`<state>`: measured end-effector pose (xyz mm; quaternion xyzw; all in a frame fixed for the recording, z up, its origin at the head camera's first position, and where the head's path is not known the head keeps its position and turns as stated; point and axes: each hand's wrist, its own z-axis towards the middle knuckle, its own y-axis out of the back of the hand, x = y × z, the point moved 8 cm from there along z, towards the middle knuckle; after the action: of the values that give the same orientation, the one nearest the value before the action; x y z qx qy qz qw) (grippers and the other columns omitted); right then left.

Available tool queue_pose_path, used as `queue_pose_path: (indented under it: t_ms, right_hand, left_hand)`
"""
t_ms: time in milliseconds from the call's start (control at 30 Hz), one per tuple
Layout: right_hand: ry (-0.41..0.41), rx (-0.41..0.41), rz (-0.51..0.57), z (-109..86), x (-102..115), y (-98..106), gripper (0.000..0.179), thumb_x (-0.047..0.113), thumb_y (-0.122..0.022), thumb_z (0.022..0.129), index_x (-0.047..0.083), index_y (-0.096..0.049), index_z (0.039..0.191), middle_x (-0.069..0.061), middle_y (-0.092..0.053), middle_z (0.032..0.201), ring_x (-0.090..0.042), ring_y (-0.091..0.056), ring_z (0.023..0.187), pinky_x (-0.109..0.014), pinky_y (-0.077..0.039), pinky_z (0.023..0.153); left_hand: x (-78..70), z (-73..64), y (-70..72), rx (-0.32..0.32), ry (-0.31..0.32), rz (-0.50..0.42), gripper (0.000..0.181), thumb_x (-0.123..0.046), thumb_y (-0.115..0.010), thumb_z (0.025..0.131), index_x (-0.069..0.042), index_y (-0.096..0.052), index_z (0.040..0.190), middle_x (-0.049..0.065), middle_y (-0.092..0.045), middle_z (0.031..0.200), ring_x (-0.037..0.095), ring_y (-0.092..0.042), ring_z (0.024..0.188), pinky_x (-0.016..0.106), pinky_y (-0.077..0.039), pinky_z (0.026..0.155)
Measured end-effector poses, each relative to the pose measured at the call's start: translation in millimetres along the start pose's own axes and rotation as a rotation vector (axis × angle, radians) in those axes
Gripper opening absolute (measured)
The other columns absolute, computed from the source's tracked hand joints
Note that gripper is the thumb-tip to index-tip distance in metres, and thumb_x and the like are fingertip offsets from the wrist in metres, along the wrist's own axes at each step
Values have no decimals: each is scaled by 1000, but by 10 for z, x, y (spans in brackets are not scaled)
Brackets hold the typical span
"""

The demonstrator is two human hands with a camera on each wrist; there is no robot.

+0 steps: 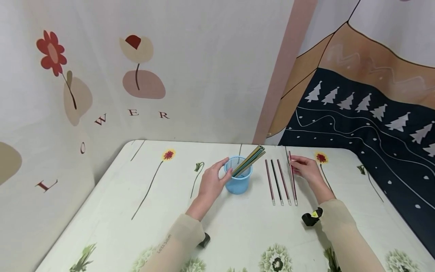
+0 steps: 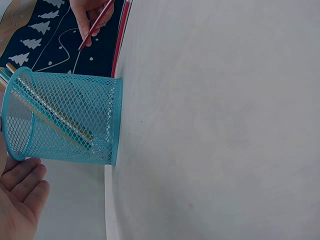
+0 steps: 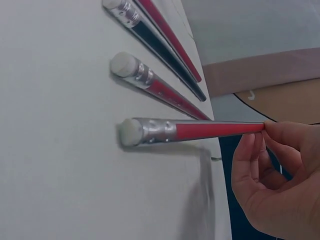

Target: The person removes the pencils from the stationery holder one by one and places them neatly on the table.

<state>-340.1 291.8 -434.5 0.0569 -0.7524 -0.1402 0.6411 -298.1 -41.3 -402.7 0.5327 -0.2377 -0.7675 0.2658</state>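
Observation:
A light blue mesh pencil cup (image 1: 238, 186) stands upright on the table, with several gold and green pencils (image 1: 250, 161) leaning to the right inside it. My left hand (image 1: 211, 180) holds the cup at its left side, thumb and fingers around the rim. To the right, my right hand (image 1: 306, 170) pinches a red pencil (image 1: 293, 187) near its far end, between thumb and fingertips. This pencil's white eraser (image 3: 132, 132) points toward me, low over the table. Beside it lie another red pencil (image 1: 284, 182), a dark pencil (image 1: 276, 182) and a third red pencil (image 1: 270, 183), roughly parallel.
A pale cloth with printed flowers covers the table (image 1: 112, 226). Hanging fabric (image 1: 204, 68) closes off the back and left, and a dark fabric with white trees (image 1: 360, 121) hangs at the right. Black wrist devices (image 1: 310, 218) sit under both sleeves.

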Motion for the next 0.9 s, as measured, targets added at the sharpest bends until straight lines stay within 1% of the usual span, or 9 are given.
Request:
queue_pose_path:
  t_ms: [100, 267, 433, 600, 667, 700, 800, 900]
  right_hand:
    - [-16, -4, -27, 10, -19, 0, 46, 14, -57, 101, -5, -49, 142, 15, -61, 93, 6, -60, 77, -12, -57, 71]
    - [-30, -6, -55, 41, -38, 17, 46, 13, -57, 101, -5, -49, 142, 16, -59, 90, 8, -58, 74, -11, -56, 70]
    - [-14, 17, -80, 74, -41, 9, 46, 11, -57, 100, -8, -48, 141, 14, -62, 92, 7, -60, 70, -12, -55, 68]
    - [-27, 48, -113, 90, -96, -31, 46, 9, -57, 100, -10, -48, 140, 8, -65, 95, 5, -59, 70, -14, -55, 66]
    - [-28, 50, -129, 102, -116, -45, 45, 8, -56, 100, -11, -49, 139, 3, -67, 98, 4, -59, 70, -14, -55, 65]
    - [-25, 50, -138, 108, -122, -52, 44, 7, -56, 99, -12, -49, 139, -2, -68, 101, 4, -58, 70, -14, -54, 65]
    - [-21, 49, -164, 124, -142, -75, 43, 6, -55, 100, -13, -49, 137, -21, -66, 114, 6, -58, 70, -13, -54, 65]
    - [-22, 50, -172, 127, -147, -88, 42, 4, -54, 99, -15, -49, 136, -28, -62, 122, 7, -58, 69, -12, -54, 64]
  left_hand:
    - [-6, 2, -1, -1, 0, -1, 45, -30, -63, 97, -16, -58, 140, 9, -62, 141, 30, -58, 131, 45, -51, 107]
    - [-19, 7, 1, 3, -3, 7, 46, -31, -63, 97, -16, -58, 140, 8, -61, 141, 29, -58, 131, 44, -51, 107]
    - [-26, 14, 12, 2, -5, 11, 46, -31, -63, 98, -17, -57, 141, 7, -61, 141, 28, -58, 131, 43, -51, 107]
    - [-23, -8, 18, 5, 1, 3, 46, -30, -63, 97, -15, -58, 140, 9, -61, 141, 29, -59, 130, 44, -51, 107]
    - [-18, -14, 17, 6, 2, 2, 46, -30, -63, 98, -15, -57, 140, 9, -62, 140, 30, -59, 130, 44, -51, 107]
    - [-13, -14, 14, 7, 4, 2, 46, -31, -63, 98, -15, -57, 140, 9, -62, 140, 30, -59, 130, 45, -51, 107]
    - [-11, -16, 16, 4, 6, 6, 46, -32, -62, 98, -16, -57, 141, 9, -62, 140, 29, -59, 130, 44, -51, 107]
    - [-12, -10, 11, 0, 3, 8, 46, -32, -63, 98, -16, -58, 140, 9, -62, 140, 29, -59, 130, 44, -51, 107]
